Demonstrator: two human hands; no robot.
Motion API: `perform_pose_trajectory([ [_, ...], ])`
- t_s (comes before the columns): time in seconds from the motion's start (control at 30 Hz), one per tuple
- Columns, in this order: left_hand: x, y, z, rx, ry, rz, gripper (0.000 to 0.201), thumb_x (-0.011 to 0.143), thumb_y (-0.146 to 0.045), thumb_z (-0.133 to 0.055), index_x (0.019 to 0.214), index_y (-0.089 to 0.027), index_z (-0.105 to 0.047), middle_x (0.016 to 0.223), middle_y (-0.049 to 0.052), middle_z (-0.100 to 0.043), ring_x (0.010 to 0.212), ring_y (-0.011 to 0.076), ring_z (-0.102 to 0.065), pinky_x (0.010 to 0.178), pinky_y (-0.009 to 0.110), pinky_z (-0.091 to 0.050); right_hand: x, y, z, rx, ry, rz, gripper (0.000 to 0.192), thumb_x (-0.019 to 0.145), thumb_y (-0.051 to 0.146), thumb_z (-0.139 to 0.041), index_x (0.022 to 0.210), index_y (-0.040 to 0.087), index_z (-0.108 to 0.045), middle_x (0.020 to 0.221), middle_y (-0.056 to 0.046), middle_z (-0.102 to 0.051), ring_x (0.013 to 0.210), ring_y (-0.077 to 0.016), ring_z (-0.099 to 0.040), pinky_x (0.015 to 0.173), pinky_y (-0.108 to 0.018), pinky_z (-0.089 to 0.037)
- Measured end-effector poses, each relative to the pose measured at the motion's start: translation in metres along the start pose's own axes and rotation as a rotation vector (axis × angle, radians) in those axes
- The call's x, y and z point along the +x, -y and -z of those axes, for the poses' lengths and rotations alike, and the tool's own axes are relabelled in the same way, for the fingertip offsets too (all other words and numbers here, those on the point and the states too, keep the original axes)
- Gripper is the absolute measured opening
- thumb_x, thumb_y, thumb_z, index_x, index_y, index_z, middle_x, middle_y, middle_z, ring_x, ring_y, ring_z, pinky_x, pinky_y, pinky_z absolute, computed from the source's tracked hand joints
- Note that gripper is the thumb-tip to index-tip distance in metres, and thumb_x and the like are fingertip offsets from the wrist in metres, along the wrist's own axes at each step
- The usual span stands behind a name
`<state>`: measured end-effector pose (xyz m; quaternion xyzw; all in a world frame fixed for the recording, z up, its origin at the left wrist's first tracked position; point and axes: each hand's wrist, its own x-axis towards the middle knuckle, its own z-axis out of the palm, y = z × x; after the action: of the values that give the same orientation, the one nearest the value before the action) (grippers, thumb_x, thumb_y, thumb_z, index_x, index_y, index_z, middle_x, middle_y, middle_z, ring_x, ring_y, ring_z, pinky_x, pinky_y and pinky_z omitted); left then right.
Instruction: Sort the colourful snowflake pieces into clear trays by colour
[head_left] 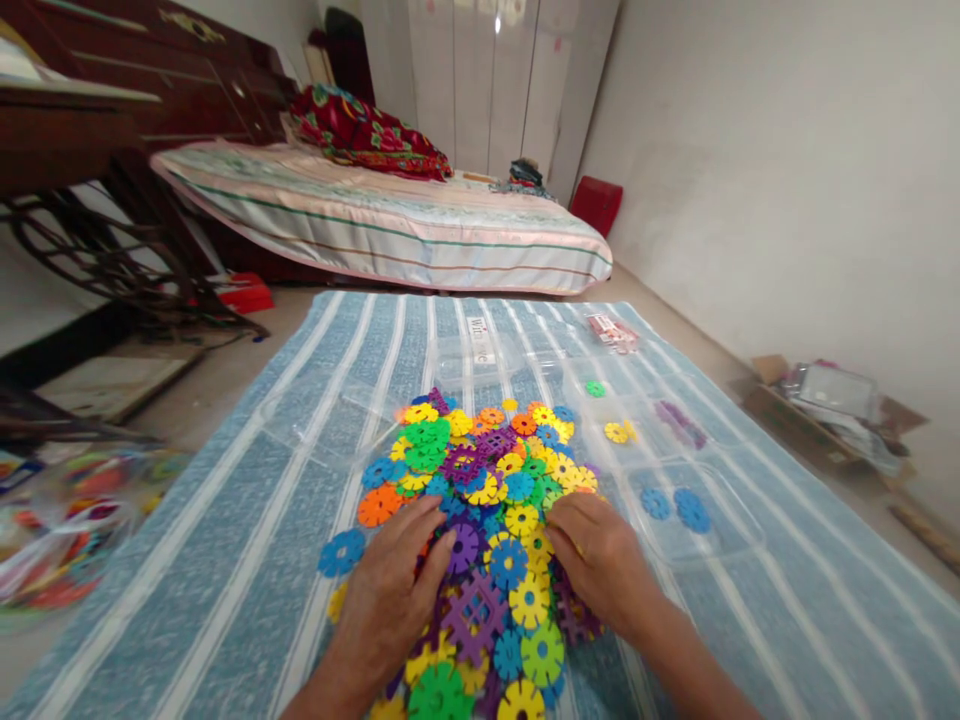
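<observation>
A heap of notched plastic building discs (529,600) in yellow, blue, green, orange and purple lies on the striped cloth, with purple square lattice pieces (475,612) among them. My left hand (394,585) rests on the heap's left side, thumb and fingers apart, near a purple disc (462,547) and an orange disc (380,506). On the right side, my right hand (600,560) has its fingers curled down into yellow pieces; its fingertips are partly hidden, and what they hold, if anything, cannot be made out.
Clear plastic trays hold a few pieces: blue discs (691,510), yellow pieces (616,433), a green disc (595,388) and purple pieces (681,425). A clear lid (315,425) lies left. Behind are a small packet (613,333) and a bed (420,225).
</observation>
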<state>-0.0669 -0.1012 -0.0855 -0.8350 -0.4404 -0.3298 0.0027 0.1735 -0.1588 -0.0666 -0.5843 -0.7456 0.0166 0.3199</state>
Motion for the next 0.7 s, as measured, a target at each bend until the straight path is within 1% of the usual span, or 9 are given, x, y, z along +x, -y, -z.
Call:
perform_pose_trajectory([
  [0.1,-0.001,0.001,-0.001,-0.022,0.017,0.019,0.03,0.087,-0.038,-0.048,0.098,-0.016,-0.066,0.107,0.011,-0.07,0.098,0.0219,-0.067,0.086,0.036,-0.055,0.002,0.008,-0.002,-0.014,0.022,0.023,0.011,0.084,0.013,-0.054,0.086,0.019,-0.063,0.094,-0.007,-0.063,0.092,-0.0197,-0.058,0.082,-0.033,-0.05],
  [0.2,-0.002,0.001,-0.001,-0.041,0.028,0.043,0.029,0.087,-0.039,-0.049,0.098,-0.018,-0.066,0.108,0.01,-0.07,0.098,0.0217,-0.066,0.088,0.036,-0.055,0.007,0.012,-0.004,-0.06,0.044,0.038,0.01,0.082,0.012,-0.058,0.087,0.019,-0.063,0.099,-0.008,-0.062,0.098,-0.0216,-0.056,0.085,-0.035,-0.051],
  [0.33,-0.001,0.0,0.0,-0.047,0.032,0.058,0.029,0.087,-0.039,-0.048,0.099,-0.02,-0.066,0.108,0.009,-0.07,0.099,0.0213,-0.066,0.089,0.036,-0.054,0.01,0.013,-0.013,-0.114,0.074,0.054,0.01,0.084,0.012,-0.056,0.08,0.02,-0.062,0.097,-0.008,-0.061,0.098,-0.0213,-0.056,0.086,-0.036,-0.051],
  [0.47,0.0,0.001,0.0,-0.044,0.035,0.043,0.03,0.087,-0.04,-0.047,0.098,-0.019,-0.066,0.107,0.01,-0.07,0.099,0.0217,-0.066,0.088,0.036,-0.054,0.008,0.012,-0.018,-0.123,0.03,0.091,0.018,0.087,0.009,-0.049,0.077,0.019,-0.06,0.092,-0.008,-0.061,0.094,-0.0203,-0.057,0.083,-0.036,-0.052],
  [0.6,0.0,0.002,0.0,-0.058,0.036,0.049,0.031,0.087,-0.042,-0.048,0.099,-0.019,-0.066,0.108,0.009,-0.07,0.1,0.0223,-0.066,0.088,0.037,-0.054,0.009,0.01,-0.008,-0.067,-0.049,0.141,0.02,0.087,0.008,-0.046,0.08,0.019,-0.062,0.093,-0.009,-0.063,0.095,-0.0191,-0.058,0.084,-0.034,-0.052],
  [0.7,0.0,0.002,0.001,-0.067,0.044,0.062,0.03,0.086,-0.042,-0.049,0.098,-0.02,-0.066,0.109,0.008,-0.069,0.1,0.0221,-0.066,0.089,0.036,-0.054,0.017,-0.003,0.008,-0.052,-0.114,0.157,0.022,0.089,0.011,-0.045,0.084,0.02,-0.064,0.094,-0.008,-0.065,0.096,-0.0178,-0.06,0.085,-0.033,-0.052],
])
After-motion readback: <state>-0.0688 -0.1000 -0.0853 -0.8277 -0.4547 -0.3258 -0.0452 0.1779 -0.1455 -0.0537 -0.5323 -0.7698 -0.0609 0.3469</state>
